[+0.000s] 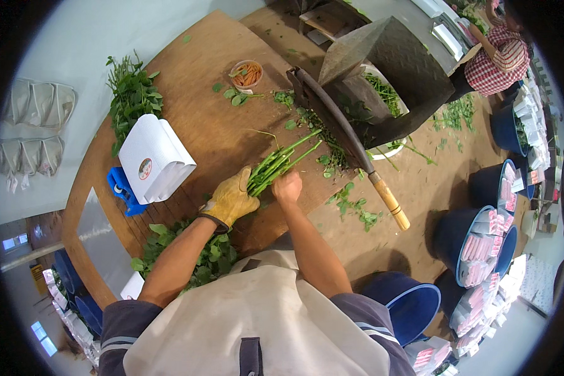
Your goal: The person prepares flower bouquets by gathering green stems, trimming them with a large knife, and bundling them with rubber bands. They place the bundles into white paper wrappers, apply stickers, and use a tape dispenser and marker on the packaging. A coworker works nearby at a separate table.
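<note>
My left hand [232,199], in a yellow leather work glove, is wrapped around a bundle of cut green stems [275,169]. The bare stem ends point up and right over the wooden table. Leafy greenery [214,258] shows beneath my left forearm, probably the bundle's other end. My bare right hand [287,186] is curled close beside the stems; its fingertips are hidden, so what it grips is unclear. Just beyond the stem ends is a long lever-type cutting blade [331,110] with a wooden handle [389,201].
A tub of rubber bands [247,75], corrugated wrapping sleeves [152,150], a blue tape dispenser [124,190] and a leafy bunch [134,96] are on the table. A metal chute [390,61] stands over a white bin [404,110]. Blue buckets [451,235] line the right; a person [498,61] works beyond.
</note>
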Action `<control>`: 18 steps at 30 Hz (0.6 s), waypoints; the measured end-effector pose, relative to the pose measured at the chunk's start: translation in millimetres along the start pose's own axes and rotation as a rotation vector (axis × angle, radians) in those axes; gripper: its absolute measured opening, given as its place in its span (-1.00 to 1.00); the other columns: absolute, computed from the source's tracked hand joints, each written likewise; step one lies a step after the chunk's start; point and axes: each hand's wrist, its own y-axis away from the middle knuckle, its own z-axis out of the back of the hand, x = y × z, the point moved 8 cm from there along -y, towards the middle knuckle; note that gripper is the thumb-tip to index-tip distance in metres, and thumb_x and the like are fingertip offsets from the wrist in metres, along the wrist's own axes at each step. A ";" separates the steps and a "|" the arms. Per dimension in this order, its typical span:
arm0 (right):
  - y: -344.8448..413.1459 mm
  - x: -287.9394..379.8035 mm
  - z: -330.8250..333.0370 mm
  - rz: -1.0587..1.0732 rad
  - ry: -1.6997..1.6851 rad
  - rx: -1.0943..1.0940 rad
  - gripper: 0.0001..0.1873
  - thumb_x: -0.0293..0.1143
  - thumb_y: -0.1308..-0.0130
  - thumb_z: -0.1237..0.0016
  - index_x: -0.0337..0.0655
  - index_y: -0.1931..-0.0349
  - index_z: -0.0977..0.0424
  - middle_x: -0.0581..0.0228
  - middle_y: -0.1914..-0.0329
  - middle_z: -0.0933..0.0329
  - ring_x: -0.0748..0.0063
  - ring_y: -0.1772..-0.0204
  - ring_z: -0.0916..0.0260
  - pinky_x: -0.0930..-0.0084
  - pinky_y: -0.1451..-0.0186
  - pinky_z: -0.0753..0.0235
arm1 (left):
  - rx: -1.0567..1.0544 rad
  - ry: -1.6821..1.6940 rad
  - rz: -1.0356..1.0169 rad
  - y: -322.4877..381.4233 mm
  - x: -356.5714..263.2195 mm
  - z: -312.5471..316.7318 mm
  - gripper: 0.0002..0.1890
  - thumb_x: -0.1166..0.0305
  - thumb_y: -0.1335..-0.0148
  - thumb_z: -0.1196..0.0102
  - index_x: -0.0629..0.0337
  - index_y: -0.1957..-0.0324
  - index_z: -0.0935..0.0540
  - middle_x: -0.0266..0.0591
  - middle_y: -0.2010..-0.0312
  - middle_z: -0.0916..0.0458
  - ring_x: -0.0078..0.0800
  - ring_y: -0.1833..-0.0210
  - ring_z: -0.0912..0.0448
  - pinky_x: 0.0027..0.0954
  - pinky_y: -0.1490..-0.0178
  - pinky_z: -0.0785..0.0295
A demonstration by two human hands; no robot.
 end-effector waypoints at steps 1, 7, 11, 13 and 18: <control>0.9 -2.8 -1.6 -0.001 -0.236 0.051 -0.65 -0.15 -0.36 -0.06 -0.33 0.26 -0.62 -0.04 0.33 -0.69 -0.06 0.20 -0.67 0.14 0.08 -0.66 | -0.033 0.019 -0.035 -0.9 -2.1 1.1 -0.24 0.31 0.04 -0.26 0.17 -0.30 -0.41 0.27 0.02 -0.65 0.27 -0.04 -0.59 0.07 -0.11 -0.53; 26.8 -17.0 -10.6 -0.416 -1.262 0.427 -0.71 -0.39 -0.36 0.00 -0.32 -0.03 -0.47 0.14 0.10 -0.58 0.20 0.13 -0.56 0.24 -0.04 -0.61 | -0.037 0.041 -0.083 2.0 -11.8 0.3 -0.23 0.26 0.03 -0.29 0.14 -0.31 -0.41 0.21 0.02 -0.67 0.22 -0.07 -0.61 0.06 -0.13 -0.53; 46.9 2.2 0.3 -0.480 -1.470 0.448 -0.64 -0.35 -0.38 -0.05 -0.34 -0.10 -0.42 0.13 -0.01 -0.55 0.16 -0.07 -0.56 0.20 -0.19 -0.59 | -0.066 -0.240 -0.109 3.9 -25.3 -11.3 -0.23 0.16 0.05 -0.37 0.23 -0.24 -0.45 0.20 0.06 -0.69 0.17 -0.04 -0.65 0.07 -0.14 -0.52; 53.7 6.8 4.6 -0.510 -1.451 0.369 -0.61 -0.32 -0.38 -0.09 -0.34 -0.11 -0.42 0.13 -0.01 -0.55 0.17 -0.10 -0.54 0.21 -0.22 -0.57 | -0.071 -0.330 -0.036 4.1 -25.2 -21.6 -0.28 0.15 0.05 -0.38 0.26 -0.16 -0.47 0.19 0.10 -0.69 0.14 0.02 -0.67 0.09 -0.10 -0.52; 59.9 12.4 21.4 -0.405 -1.265 0.395 -0.33 -0.14 -0.31 -0.24 -0.37 -0.28 -0.32 0.09 -0.15 -0.47 0.20 -0.17 -0.45 0.18 -0.19 -0.50 | -0.193 -0.213 -0.008 11.9 -30.9 -25.1 -0.63 0.30 -0.12 -0.26 0.19 0.05 -0.51 0.16 0.23 -0.70 0.14 0.20 -0.69 0.08 0.15 -0.57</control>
